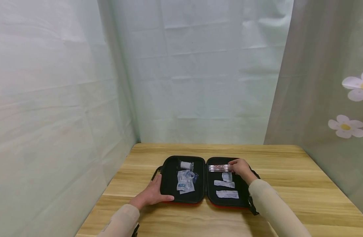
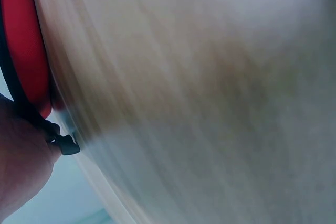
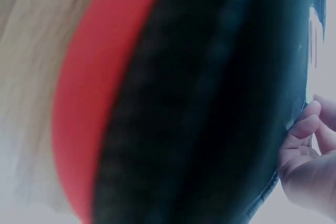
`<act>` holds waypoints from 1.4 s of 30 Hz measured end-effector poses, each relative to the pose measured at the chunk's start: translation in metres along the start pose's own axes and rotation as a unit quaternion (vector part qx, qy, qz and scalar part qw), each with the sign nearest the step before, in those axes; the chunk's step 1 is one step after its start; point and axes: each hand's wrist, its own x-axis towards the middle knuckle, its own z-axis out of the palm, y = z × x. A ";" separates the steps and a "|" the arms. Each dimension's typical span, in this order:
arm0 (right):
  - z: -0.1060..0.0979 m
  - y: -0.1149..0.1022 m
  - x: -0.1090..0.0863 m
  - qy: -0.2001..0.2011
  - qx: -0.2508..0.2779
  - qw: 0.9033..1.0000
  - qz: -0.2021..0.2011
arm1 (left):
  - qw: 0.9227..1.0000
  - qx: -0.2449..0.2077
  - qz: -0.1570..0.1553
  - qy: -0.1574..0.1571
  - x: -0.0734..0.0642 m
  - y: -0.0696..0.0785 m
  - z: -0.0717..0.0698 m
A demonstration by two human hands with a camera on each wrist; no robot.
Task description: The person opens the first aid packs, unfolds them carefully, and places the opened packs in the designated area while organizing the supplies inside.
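Note:
A black-lined zip case [image 1: 169, 184] with a red shell lies unfolded flat on the table. At its left half, my left hand [image 1: 153, 192] rests along the near left corner, thumb and fingers spread out straight. My right hand [image 1: 240, 167] reaches over the right half and pinches the right end of a shiny, clear-wrapped strip packet [image 1: 219, 168] near the far edge. In the right wrist view the curled fingers [image 3: 302, 140] show beyond the case's dark side. Below that packet lie several white paper packets, including a long one [image 1: 227, 194] nearest me.
The left half holds a wrapped white roll [image 1: 186, 165], a roll of clear tape [image 1: 190, 175] and white-and-blue packets [image 1: 185, 187]. A black strap [image 1: 254, 207] hangs off the case's right side. Light curtains stand behind and beside the wooden table [image 1: 288, 197].

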 end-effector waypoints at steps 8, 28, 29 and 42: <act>-0.003 0.003 -0.003 -0.005 -0.005 1.000 -0.009 | 1.000 -0.006 -0.008 -0.005 -0.001 0.002 0.000; -0.050 0.018 -0.012 0.068 0.145 0.987 0.005 | 1.000 -0.004 0.001 -0.002 0.000 0.000 -0.001; -0.053 0.020 -0.013 0.071 0.148 0.986 0.006 | 1.000 -0.004 0.003 -0.001 0.000 0.000 -0.001; -0.081 0.038 -0.028 0.079 0.132 0.988 0.010 | 1.000 0.001 0.008 -0.002 -0.001 0.000 -0.002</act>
